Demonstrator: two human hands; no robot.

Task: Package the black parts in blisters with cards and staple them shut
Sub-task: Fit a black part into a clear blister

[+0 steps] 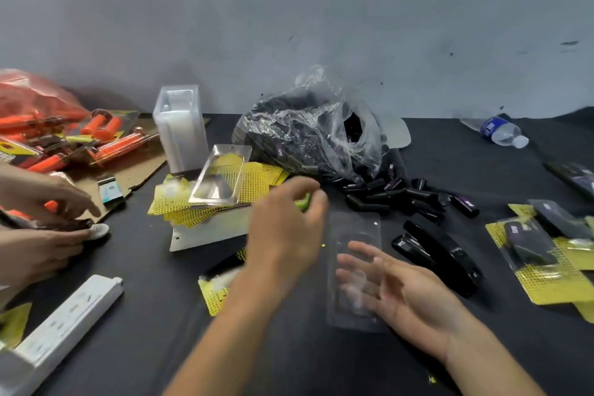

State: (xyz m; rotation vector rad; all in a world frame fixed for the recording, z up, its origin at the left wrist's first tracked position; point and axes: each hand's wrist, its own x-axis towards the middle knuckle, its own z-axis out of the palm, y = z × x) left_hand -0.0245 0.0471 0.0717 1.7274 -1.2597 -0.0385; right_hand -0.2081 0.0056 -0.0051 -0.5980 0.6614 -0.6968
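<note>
The clear blister (352, 231) lies flat on the black surface (321, 363), between the two hands and just beside the stapler (440, 254). The right hand (408, 296) has its fingers (366, 252) spread and straight over the blister's lower half, gripping nothing; blur hides whether they touch it. The left hand (286, 231) reaches forward with its fingers curled round a small green thing (303, 204) that I cannot identify.

The blister looks like thin moulded plastic: probably very light, springy, slick, and easy to dent or send skating across the cloth. It is likely best taken by its flat rim near the hang hole, not by the pocket. The loose black parts (401, 196) spilling from the plastic bag (308, 138) look small, rigid and rounded, so they may roll; a pinch across the sides should do. The yellow cards (225, 190) are thin and will bend if grabbed at a corner.

The surface is dark, cloth-like and crowded: a blister stack (180, 128) stands at the back, finished packs (540, 254) lie to the right, and a power strip (64, 325) lies near left. Another person's hands (48, 199) work at the far left beside orange-handled tools (96, 138). A water bottle (501, 130) lies against a scuffed grey wall (289, 10)
</note>
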